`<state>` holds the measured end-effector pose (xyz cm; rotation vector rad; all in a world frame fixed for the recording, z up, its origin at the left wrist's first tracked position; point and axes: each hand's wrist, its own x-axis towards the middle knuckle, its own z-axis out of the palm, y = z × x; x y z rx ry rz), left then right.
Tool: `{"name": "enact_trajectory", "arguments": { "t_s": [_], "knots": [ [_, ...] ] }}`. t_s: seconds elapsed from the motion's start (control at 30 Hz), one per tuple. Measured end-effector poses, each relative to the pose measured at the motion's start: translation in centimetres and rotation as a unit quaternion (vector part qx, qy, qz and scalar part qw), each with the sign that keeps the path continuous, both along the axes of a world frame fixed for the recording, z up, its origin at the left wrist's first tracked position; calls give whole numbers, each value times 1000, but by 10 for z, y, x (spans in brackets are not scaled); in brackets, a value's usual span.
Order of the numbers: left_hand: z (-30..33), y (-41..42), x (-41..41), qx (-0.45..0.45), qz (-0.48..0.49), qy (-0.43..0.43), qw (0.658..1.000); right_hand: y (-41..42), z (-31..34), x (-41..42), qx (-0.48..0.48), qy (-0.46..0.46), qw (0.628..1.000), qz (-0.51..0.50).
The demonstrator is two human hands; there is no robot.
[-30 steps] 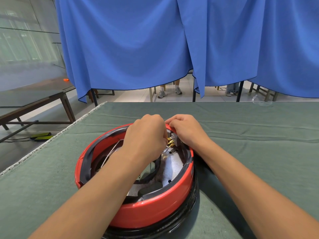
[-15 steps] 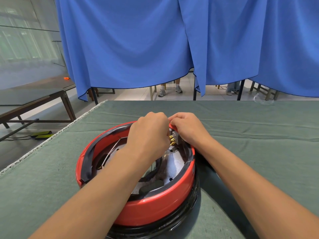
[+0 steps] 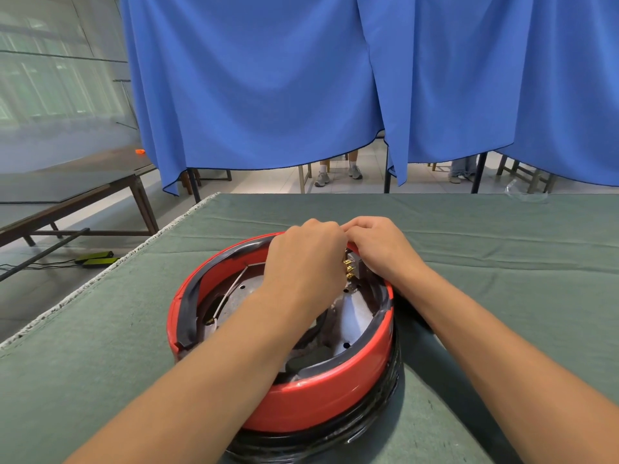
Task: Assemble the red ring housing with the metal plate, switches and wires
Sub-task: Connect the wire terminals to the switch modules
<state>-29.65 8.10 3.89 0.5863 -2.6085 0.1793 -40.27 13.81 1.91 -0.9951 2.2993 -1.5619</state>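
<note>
A workshop or training room is shown. The table [image 3: 469,229] is covered with a green felt cloth [image 3: 100,329], and blue curtains [image 3: 268,78] are hung behind its far edge as a partition. Under them, legs of chairs and shoes of seated persons [image 3: 338,174] are seen. A long wooden bench [image 3: 83,192] is placed beyond the left edge.

No readable text, labels, brand marks, numbers or signs anywhere in view.
</note>
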Motion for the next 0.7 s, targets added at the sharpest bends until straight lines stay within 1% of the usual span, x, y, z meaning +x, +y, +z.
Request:
{"name": "enact_trajectory", "arguments": {
  "t_s": [0.17,0.33,0.47,0.6,0.7],
  "knots": [
    [-2,2,1,-46,-12,-10,999,-2,-1,-1,-6,-5,1000,-9],
    [-1,-2,3,-45,-3,6,999,-1,-1,0,-6,4,1000,-4],
    [-3,0,3,-48,-31,-7,998,1,-1,1,-5,3,1000,-5],
    [-5,-3,5,4,-52,-6,999,2,1,3,-3,-4,1000,-8],
    [-7,-4,6,49,-39,2,998,1,1,3,1,-3,1000,-11]
  ]
}}
